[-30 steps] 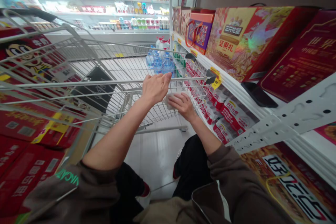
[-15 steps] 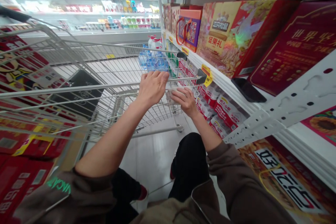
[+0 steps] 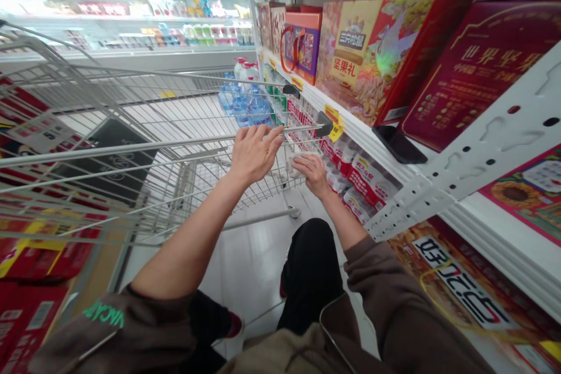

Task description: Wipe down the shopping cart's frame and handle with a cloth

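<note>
Beneath the bent, gripping fingers of the right hand, I am logging remotely: one cloth, pale, crumpled, soft-looking. Under the fingers of the left hand, one shopping cart is presenting slim metal wires, a straight rail, a dark corner cap. Whether left fingers are gripping that rail, I cannot tell.

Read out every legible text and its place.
"三只松鼠": gold-red box
"坚果礼": same box
"世界坚": maroon box, cut off
"好吃点": lower box
"农夫山泉": bottle packs
"00": yellow tag
Rest too blurred or small: sleeve lettering, fridge goods.
</note>
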`<control>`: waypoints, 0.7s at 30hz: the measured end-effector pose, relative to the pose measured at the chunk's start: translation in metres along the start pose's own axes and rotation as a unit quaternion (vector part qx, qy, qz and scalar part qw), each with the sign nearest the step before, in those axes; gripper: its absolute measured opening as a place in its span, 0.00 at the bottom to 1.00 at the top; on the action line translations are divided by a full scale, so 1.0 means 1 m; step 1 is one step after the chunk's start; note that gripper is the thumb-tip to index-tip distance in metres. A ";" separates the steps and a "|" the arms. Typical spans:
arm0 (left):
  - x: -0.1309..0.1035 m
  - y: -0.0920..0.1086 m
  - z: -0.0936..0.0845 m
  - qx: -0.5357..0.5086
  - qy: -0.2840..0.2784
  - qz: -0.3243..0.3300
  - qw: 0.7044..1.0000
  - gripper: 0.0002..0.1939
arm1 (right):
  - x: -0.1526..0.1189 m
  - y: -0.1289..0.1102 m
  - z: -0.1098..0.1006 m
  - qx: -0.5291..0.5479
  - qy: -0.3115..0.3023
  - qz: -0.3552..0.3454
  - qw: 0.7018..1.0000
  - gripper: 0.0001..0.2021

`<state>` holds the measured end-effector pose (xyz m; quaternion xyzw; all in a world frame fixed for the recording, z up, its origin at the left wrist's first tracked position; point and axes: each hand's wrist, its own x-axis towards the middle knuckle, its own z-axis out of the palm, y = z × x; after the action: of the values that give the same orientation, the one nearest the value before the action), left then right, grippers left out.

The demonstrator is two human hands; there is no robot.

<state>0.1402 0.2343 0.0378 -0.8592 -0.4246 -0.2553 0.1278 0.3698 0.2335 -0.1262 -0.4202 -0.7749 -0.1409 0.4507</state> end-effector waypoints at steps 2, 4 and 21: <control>0.000 0.000 0.002 0.000 0.001 -0.002 1.000 0.35 | -0.006 0.001 -0.002 0.015 0.000 0.003 1.000 0.27; -0.001 -0.001 0.005 -0.003 0.008 -0.007 1.000 0.35 | -0.003 0.004 -0.007 0.021 0.036 0.014 0.999 0.27; -0.036 0.012 0.056 -0.031 -0.009 0.129 0.991 0.25 | -0.032 0.018 0.013 0.064 0.277 0.342 0.895 0.25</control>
<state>0.1502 0.2274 -0.0285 -0.9124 -0.3035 -0.2423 0.1292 0.3838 0.2350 -0.1620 -0.5734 -0.4342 -0.0386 0.6937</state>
